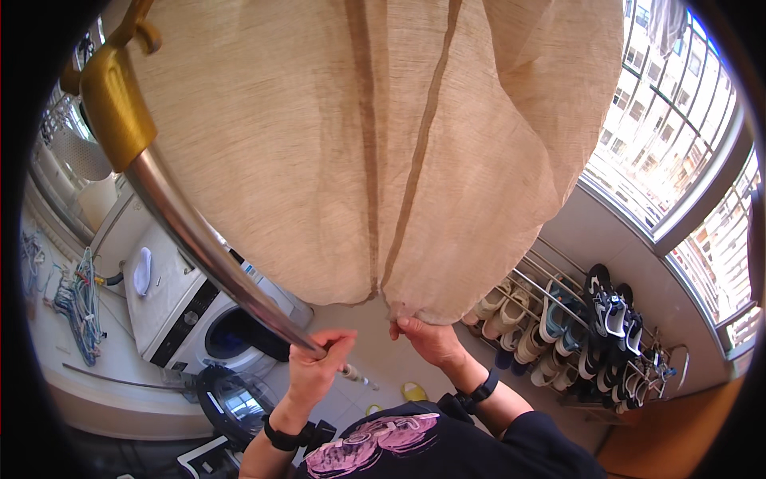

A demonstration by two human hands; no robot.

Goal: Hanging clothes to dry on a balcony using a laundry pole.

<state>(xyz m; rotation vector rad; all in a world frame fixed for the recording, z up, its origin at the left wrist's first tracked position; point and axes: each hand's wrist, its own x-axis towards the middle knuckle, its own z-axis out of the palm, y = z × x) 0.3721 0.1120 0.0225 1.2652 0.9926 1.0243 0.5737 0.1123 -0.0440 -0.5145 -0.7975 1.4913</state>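
Left hand (313,369) had its grip wrapped around the metal pole (209,254), which slanted up-left to a gold-coloured hook head (120,108); right hand (431,339) had its grip pinched on the bottom edge of the tan cloth (271,160). Cloth hung spread in front of and above both hands, two darker seams running down it. Washing machine (187,307) stood at left, door open, loaded shoe rack (570,305) at right, yellow slipper (413,391) on floor (363,323).
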